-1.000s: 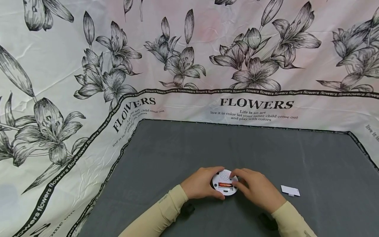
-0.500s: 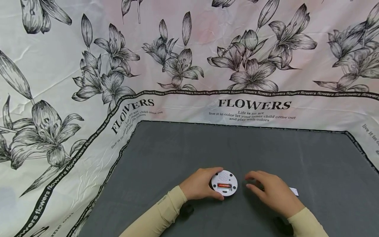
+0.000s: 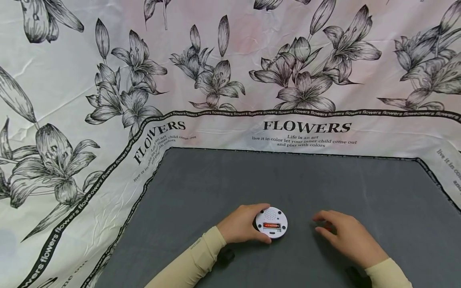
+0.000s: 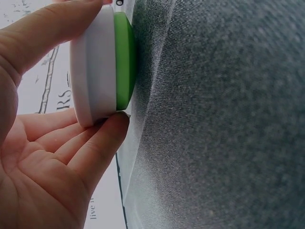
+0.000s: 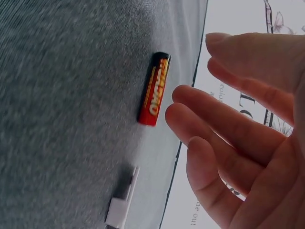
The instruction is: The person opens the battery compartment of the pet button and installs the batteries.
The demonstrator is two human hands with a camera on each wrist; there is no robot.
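Note:
My left hand (image 3: 242,224) grips a round white device (image 3: 282,218) by its edge, thumb on one side and fingers on the other. Its underside faces up, showing dark feet, a patch of small holes and an uncovered slot with an orange-red battery (image 3: 271,225) in it. The left wrist view reveals a green part (image 4: 124,62) against the cloth. Off to the right, my right hand (image 3: 347,236) hovers with loosely bent fingers. In the right wrist view a red and black battery (image 5: 155,89) lies on the cloth, just apart from those fingers.
A small white battery cover (image 5: 117,211) lies on the cloth beyond the loose battery; the right hand hides it in the head view. Grey cloth (image 3: 230,180) covers the work surface, bordered by flower-printed fabric (image 3: 306,96).
My right hand has left the device and moved right, over the loose battery. The left hand keeps its hold, and the device stays about where it was.

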